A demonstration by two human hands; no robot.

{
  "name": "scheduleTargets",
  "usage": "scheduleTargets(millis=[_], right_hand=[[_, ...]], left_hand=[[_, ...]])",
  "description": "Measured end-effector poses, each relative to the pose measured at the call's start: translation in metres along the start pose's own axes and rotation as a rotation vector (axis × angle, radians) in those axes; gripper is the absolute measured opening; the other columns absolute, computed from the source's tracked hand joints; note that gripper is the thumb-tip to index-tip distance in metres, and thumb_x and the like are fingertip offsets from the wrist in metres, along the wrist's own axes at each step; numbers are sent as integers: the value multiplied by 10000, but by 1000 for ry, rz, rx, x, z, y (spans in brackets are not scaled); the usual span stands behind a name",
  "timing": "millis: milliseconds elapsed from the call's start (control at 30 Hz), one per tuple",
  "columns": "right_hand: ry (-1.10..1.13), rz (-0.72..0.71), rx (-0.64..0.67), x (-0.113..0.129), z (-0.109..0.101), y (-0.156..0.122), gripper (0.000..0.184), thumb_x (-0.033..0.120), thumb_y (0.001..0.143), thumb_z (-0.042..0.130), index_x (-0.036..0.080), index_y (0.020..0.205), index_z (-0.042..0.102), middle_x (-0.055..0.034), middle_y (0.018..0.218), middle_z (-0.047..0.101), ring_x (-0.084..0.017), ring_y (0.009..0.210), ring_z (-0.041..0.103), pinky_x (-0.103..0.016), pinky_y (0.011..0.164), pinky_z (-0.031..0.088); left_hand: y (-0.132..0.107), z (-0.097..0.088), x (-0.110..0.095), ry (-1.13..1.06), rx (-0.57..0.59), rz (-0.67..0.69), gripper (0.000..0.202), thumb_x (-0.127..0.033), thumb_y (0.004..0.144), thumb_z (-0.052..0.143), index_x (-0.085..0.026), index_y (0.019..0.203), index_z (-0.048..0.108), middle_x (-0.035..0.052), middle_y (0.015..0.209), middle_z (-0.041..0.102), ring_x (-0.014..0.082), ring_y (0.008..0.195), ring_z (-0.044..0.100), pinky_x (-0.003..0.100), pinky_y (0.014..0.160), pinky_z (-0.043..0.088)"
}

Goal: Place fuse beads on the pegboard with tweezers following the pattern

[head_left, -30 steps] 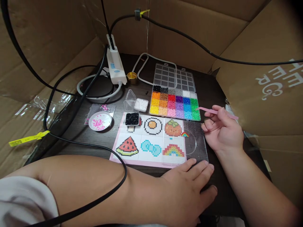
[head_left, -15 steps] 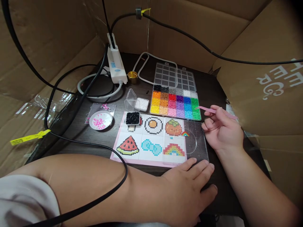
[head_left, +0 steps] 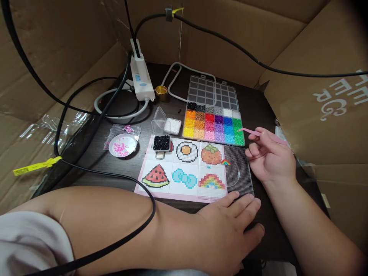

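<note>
My right hand (head_left: pixel 271 157) grips pink tweezers (head_left: pixel 267 135), their tips over the green beads at the right side of the bead box (head_left: pixel 212 124). Flat, with fingers spread, my left hand (head_left: pixel 230 230) rests at the near edge of a clear pegboard (head_left: pixel 244 168). The board partly overlaps a pattern sheet (head_left: pixel 155 194) printed with pixel pictures, among them a watermelon, a bow and a rainbow. Several colored beads form a small rainbow (head_left: pixel 225 162) on the board. Whether a bead sits between the tweezer tips is too small to tell.
A small box of black beads (head_left: pixel 161 143) stands on the sheet, a box of white beads (head_left: pixel 172 125) behind it. A white dish (head_left: pixel 129 143) holds pink beads. A black cable (head_left: pixel 153 209) crosses above my left forearm. Behind are a power strip (head_left: pixel 142 82) and cardboard walls (head_left: pixel 230 34).
The view has shifted very slightly. Both hands and the tweezers stay practically where they were, with the tips still over the green beads.
</note>
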State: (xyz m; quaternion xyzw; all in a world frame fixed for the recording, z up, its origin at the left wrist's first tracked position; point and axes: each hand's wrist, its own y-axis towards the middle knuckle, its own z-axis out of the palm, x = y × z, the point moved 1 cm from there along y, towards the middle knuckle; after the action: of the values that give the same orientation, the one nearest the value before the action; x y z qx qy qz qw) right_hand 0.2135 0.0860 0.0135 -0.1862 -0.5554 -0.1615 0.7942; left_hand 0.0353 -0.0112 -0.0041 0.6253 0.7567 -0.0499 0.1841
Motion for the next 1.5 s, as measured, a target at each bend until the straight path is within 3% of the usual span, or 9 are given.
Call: scheduleTargets(millis=[1200,1500], right_hand=[[-10,-1,29,1,0,1,185,251,743,750,151,882,680,-8,702,662,-72,406,483,-216,384,406],[-15,-13,41,0,-1,1,188,248,744,749,149,888,682,-14,707,671,-74,404,486,-222,392,408]], left_hand=[[0,-1,1,-12,1,-6,737,-520,786,614,-173,1420,468,207,1583,276,366,1495,188,482,1177,81],[1,-3,0,-15,33,-10,722,-512,798,601,-177,1424,468,190,1581,293,361,1495,185,493,1166,143]])
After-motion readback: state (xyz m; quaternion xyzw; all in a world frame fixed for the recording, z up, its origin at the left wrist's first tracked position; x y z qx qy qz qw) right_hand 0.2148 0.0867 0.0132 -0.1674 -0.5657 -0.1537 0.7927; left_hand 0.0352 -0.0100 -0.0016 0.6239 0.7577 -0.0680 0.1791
